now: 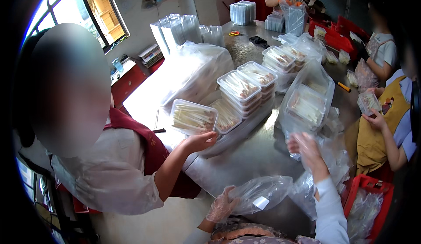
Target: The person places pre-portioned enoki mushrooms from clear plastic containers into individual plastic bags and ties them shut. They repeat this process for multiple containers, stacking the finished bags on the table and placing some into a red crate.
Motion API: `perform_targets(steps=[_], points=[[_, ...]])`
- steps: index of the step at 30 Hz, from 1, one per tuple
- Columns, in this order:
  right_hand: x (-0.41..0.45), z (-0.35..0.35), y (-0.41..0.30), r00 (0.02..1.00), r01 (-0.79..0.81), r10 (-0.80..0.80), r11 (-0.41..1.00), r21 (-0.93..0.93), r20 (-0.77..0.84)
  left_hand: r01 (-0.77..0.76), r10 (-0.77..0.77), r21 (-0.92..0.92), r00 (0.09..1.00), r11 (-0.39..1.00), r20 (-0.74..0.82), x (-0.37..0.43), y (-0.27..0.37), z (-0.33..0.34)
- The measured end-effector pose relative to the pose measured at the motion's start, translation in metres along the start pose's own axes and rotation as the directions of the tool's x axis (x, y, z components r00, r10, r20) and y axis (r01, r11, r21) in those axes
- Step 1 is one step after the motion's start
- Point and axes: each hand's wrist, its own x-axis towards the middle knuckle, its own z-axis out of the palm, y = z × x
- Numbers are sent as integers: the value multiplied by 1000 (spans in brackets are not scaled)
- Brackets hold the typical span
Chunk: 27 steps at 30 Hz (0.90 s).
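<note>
My left hand [225, 202], in a clear plastic glove, grips one end of a clear plastic bag [263, 191] with a white patch on it. My right hand [307, 152] is blurred and close to the near end of a filled clear bag [289, 119]. Whether its fingers hold any plastic cannot be made out. Inside that bag lie clear lidded containers [306, 107] of pale stick-like food. Left of it, stacks of similar containers [239, 86] stand in a bag on the metal table [230, 165].
A co-worker's hand [199, 142] at left supports a filled container [194, 116]. Other people stand along the right side and far end. A red crate [389, 194] with plastic bags is at my right. An orange-handled tool [343, 86] and scissors [234, 33] lie on the table.
</note>
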Motion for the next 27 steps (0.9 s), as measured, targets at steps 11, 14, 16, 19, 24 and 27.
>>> perform_targets(steps=[11, 14, 16, 19, 24, 27], points=[[203, 118, -12, 990, -138, 136, 989, 52, 40, -268, 265, 0, 955, 963, 135, -4, 64, -36], [213, 128, -5, 983, -183, 180, 970, 162, 34, -198, 197, 8, 980, 980, 35, 0, 76, -37], [209, 131, -3, 989, -148, 145, 942, 302, 33, -326, 328, 42, 942, 944, -70, 7, 71, -38], [184, 118, -7, 986, -169, 152, 881, 442, 74, -291, 280, -54, 948, 955, -152, 10, 78, -43], [115, 95, -2, 999, -45, 32, 919, 391, 40, -405, 374, -101, 897, 909, -235, 29, 57, -33], [54, 75, 3, 998, 63, -64, 911, 408, -11, -394, 397, -294, 916, 871, -50, 41, 58, -37]])
